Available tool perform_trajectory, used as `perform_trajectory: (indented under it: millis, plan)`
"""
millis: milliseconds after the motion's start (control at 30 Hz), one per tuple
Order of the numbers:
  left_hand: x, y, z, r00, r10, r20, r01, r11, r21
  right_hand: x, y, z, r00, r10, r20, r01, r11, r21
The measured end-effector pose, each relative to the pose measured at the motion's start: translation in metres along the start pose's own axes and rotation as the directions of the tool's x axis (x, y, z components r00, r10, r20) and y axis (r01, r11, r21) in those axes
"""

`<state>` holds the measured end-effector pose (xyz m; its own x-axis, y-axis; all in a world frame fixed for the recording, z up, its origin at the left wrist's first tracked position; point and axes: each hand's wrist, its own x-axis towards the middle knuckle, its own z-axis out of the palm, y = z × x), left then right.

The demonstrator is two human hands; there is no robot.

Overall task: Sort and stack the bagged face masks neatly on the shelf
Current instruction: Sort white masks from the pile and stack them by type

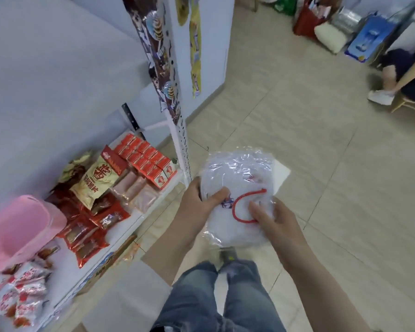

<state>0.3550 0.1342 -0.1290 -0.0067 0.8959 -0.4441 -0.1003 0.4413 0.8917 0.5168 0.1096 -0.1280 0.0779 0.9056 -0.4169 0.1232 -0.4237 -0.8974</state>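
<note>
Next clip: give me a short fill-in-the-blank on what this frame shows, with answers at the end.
1. The left hand and right hand hold a clear bag of masks above the tiled ___.
2. The loop seen through the bag is ___.
3. The basket at the near end of the shelf is ___.
Missing words: floor; red; pink.

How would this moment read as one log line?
left hand: grips bagged masks | right hand: holds same bag | location: above floor, beside shelf | stage: not yet shelved
</note>
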Motion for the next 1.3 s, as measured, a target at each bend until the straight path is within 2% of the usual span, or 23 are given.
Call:
perform_trajectory:
  millis: [100, 233, 367, 500, 600, 800, 933, 1033, 1200, 1300]
  plan:
    - [-0.006, 0.022, -0.013, 0.97, 0.072, -0.232, -0.101, 0.988, -0.114, 0.032, -0.035, 0.016, 0.983, -0.071, 0.171, 0.086, 0.993, -0.084]
    - [-0.024, 0.056, -0.038, 0.871, 0.135, -0.472, -0.216, 0.969, -0.122, 0.051, -0.091, 0.05, 0.888, -0.183, 0.422, 0.244, 0.965, -0.095]
    - [-0.038, 0.092, -0.077, 0.767, 0.206, -0.608, -0.25, 0.968, 0.012, 0.064, -0.139, 0.101, 0.795, -0.237, 0.559, 0.339, 0.937, -0.085]
    - [-0.027, 0.13, -0.138, 0.599, 0.286, -0.748, -0.276, 0.951, 0.143, 0.079, -0.183, 0.169, 0.721, -0.297, 0.626, 0.428, 0.902, -0.065]
    - [-0.006, 0.154, -0.183, 0.546, 0.3, -0.782, -0.304, 0.941, 0.148, 0.097, -0.209, 0.218, 0.7, -0.315, 0.641, 0.456, 0.888, -0.062]
    - [0.062, 0.191, -0.261, 0.575, 0.235, -0.784, -0.321, 0.946, 0.047, 0.156, -0.249, 0.304, 0.767, -0.346, 0.541, 0.482, 0.867, -0.128]
    - [0.117, 0.214, -0.296, 0.546, 0.27, -0.794, -0.222, 0.96, 0.173, 0.206, -0.27, 0.347, 0.813, -0.334, 0.478, 0.463, 0.868, -0.181]
    - [0.156, 0.231, -0.322, 0.515, 0.275, -0.812, -0.174, 0.961, 0.215, 0.242, -0.283, 0.381, 0.818, -0.355, 0.453, 0.485, 0.849, -0.21]
    - [0.216, 0.256, -0.357, 0.536, 0.302, -0.789, 0.019, 0.93, 0.368, 0.294, -0.306, 0.42, 0.816, -0.422, 0.395, 0.554, 0.765, -0.327]
    - [0.241, 0.264, -0.37, 0.534, 0.307, -0.787, 0.064, 0.914, 0.4, 0.309, -0.312, 0.435, 0.819, -0.459, 0.344, 0.57, 0.719, -0.397]
